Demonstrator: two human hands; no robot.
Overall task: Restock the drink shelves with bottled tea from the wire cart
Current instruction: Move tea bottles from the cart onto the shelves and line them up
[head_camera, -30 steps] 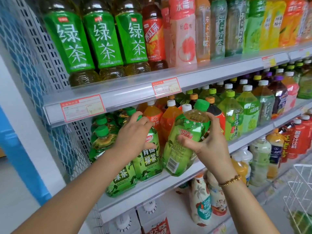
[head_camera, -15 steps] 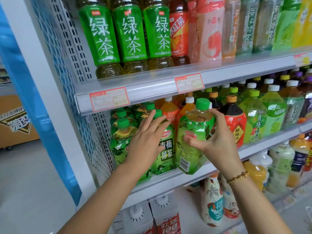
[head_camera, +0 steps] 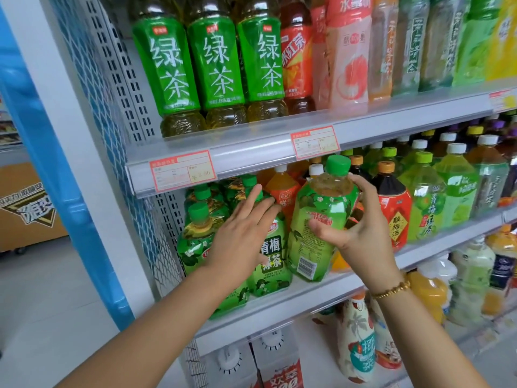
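Bottle in hand: a green-capped tea bottle at the centre of the frame, tilted with its cap towards the upper right and its barcode facing the camera. Its base is low over the front of the middle shelf; I cannot tell whether it touches.
Right hand: the grip is closed round the tea bottle, with the thumb across the front of the label and the fingers curled over the shoulder just under the cap. A gold bracelet sits on the wrist.
Left hand: the grip is open and holds nothing. The fingers are straight and slightly spread, laid against the shelved green bottles at the left end of the middle shelf.
Neighbours: one shelved green bottle with a white-lettered label stands just left of the tea bottle. Orange bottles stand behind it. A dark bottle with a red label stands just right of the right hand, and more green and pale bottles run towards the right edge of the frame.
Upper shelf: three tall green tea bottles stand upright in a row at upper centre, with a red-labelled bottle and a pink one to their right. Two price tags are on the front rail.
Bottom of frame: white cartons and a patterned bottle stand under the middle shelf.
Left of frame: a perforated side panel and a blue post.
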